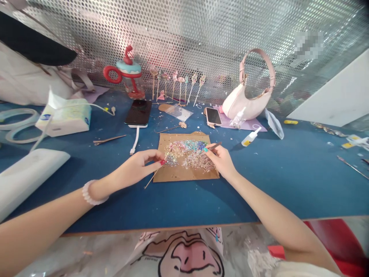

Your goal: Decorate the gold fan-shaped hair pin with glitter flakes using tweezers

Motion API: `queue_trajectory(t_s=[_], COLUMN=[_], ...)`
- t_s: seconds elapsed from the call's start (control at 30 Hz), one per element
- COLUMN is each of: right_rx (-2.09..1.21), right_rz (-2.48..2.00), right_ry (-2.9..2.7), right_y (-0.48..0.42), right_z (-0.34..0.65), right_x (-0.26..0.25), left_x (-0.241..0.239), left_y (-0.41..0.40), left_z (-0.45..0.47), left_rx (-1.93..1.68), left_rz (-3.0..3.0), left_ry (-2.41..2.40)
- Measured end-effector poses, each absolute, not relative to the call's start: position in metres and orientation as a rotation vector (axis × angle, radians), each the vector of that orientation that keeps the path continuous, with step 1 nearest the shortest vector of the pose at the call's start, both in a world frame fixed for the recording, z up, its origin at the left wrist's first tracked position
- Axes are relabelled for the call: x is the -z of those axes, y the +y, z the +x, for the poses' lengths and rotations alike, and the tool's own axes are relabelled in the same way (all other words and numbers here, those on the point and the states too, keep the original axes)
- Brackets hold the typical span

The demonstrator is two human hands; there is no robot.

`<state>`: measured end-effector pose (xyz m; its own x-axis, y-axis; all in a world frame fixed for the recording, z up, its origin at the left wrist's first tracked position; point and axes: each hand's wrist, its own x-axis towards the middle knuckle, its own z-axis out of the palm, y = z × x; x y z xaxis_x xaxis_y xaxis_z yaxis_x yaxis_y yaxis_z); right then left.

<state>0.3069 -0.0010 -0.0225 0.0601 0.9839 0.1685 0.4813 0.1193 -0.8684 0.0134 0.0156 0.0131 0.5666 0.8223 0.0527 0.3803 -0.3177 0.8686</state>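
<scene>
Pinched between the thumb and fingers of my left hand (147, 161) is a thin wooden stick (150, 179), slanting over the left edge of a cardboard piece (188, 177). What its upper end carries is too small to make out. My right hand (220, 158) grips a pair of tweezers (213, 146), its tips low over the beads. Small shiny beads or rhinestones lie on the cardboard in loose heaps: pinkish clear ones (198, 161), blue ones (201, 145), turquoise ones (190, 144) and silvery ones (171, 159).
Decorated sticks (180, 80) stand upright at the back beside a red-handled cup (129, 77). A black phone (138, 112), a white-framed phone (213, 116), a glue bottle (250, 136), a pink handbag (245, 102), a tissue pack (66, 117) and a second pair of tweezers (109, 139) surround the cardboard.
</scene>
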Motion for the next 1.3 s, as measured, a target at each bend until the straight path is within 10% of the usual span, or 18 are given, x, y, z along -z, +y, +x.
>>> queue_trajectory(t_s=[1.3], right_rx=[-0.644], right_rz=[-1.511], right_ry=[-1.6], right_y=[-0.017], right_z=[0.293], right_x=[0.002], left_x=[-0.021], left_y=[0.0], left_z=[0.012], left_rx=[-0.611], left_rz=[2.018], left_ry=[0.856])
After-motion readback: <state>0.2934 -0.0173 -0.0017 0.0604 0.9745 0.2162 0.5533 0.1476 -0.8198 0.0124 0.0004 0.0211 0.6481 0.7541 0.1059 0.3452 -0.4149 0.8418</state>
